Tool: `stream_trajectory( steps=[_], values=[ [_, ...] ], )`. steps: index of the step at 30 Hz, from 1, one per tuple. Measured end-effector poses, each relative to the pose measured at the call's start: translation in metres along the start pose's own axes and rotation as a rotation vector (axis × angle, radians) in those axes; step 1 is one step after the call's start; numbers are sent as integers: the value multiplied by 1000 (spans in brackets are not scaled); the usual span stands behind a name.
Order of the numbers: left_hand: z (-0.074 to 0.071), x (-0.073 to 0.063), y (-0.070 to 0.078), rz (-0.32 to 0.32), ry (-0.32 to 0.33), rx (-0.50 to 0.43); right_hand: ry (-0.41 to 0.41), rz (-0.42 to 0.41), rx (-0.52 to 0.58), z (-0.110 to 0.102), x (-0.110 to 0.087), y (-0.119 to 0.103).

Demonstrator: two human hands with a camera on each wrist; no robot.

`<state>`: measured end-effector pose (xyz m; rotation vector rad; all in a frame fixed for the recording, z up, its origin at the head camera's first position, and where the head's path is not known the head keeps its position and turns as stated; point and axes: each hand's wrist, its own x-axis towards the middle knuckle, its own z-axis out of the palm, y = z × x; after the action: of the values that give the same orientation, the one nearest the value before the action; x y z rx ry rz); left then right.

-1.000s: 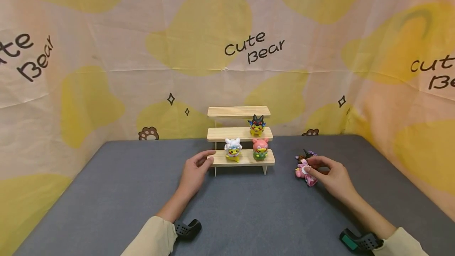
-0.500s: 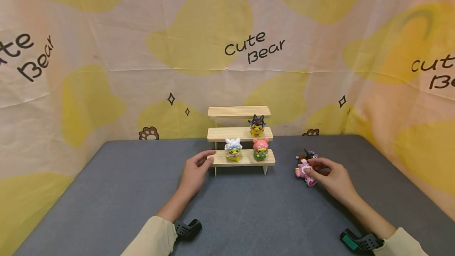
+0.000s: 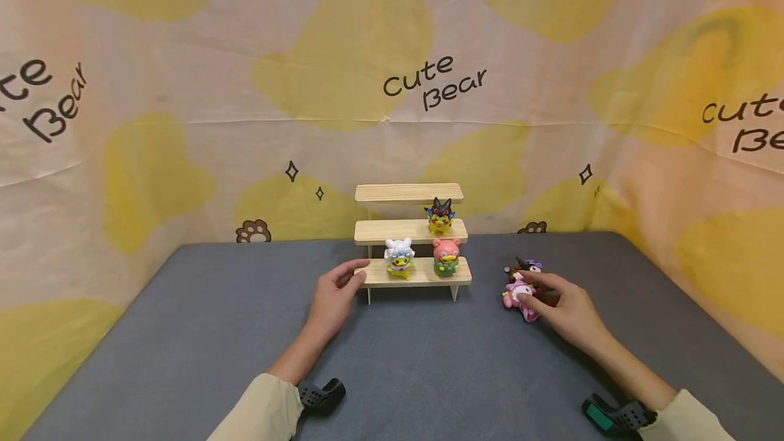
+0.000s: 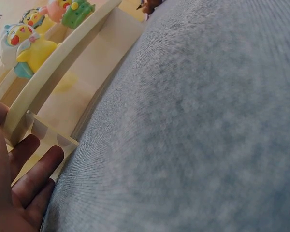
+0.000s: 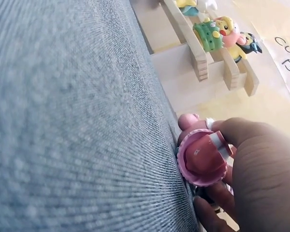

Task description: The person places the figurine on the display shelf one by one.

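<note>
My left hand [image 3: 333, 298] grips the left end of the lowest step of a three-step wooden display stand [image 3: 422, 280]. In the left wrist view, the fingers [image 4: 38, 176] reach beneath that step. To the right of the stand, my right hand [image 3: 566, 308] pinches a pink figurine [image 3: 519, 295] lying on its side on the cloth. Its pink-rimmed underside faces the right wrist camera. Just behind it lies a dark figurine [image 3: 528, 265] with purple bits, partly hidden. The lowest step bears a white-hooded yellow figurine [image 3: 400, 260] and a pink-hooded one in green [image 3: 446, 258].
A black-hooded yellow figurine [image 3: 440, 218] stands at the right of the middle step. The top step [image 3: 408, 192] is bare wood. Grey cloth [image 3: 416, 373] covers the table, and a printed curtain [image 3: 202, 175] rises behind and at both sides.
My right hand and the pink figurine have shifted very slightly left. My left hand stays on the stand. The head view has turned a little.
</note>
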<state>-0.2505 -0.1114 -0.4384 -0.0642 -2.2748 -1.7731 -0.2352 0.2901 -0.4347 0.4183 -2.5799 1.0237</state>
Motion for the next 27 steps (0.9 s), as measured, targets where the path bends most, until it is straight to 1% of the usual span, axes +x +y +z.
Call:
stream_trajectory(
  steps=[4, 10, 17, 22, 27],
  values=[
    [-1, 0, -1, -8, -1, -1, -39, -35, 12, 2, 0, 0],
    [-1, 0, -1, -9, -6, 19, -90, -18, 12, 2, 1, 1],
    [-2, 0, -2, -10, 2, 23, -65, -20, 85, 4, 3, 4],
    [-2, -1, 0, -1, -5, 18, -35, -26, 133, 3, 2, 4],
    [-2, -1, -1, 4, -1, 32, -27, -21, 200, 4, 1, 4]
  ],
)
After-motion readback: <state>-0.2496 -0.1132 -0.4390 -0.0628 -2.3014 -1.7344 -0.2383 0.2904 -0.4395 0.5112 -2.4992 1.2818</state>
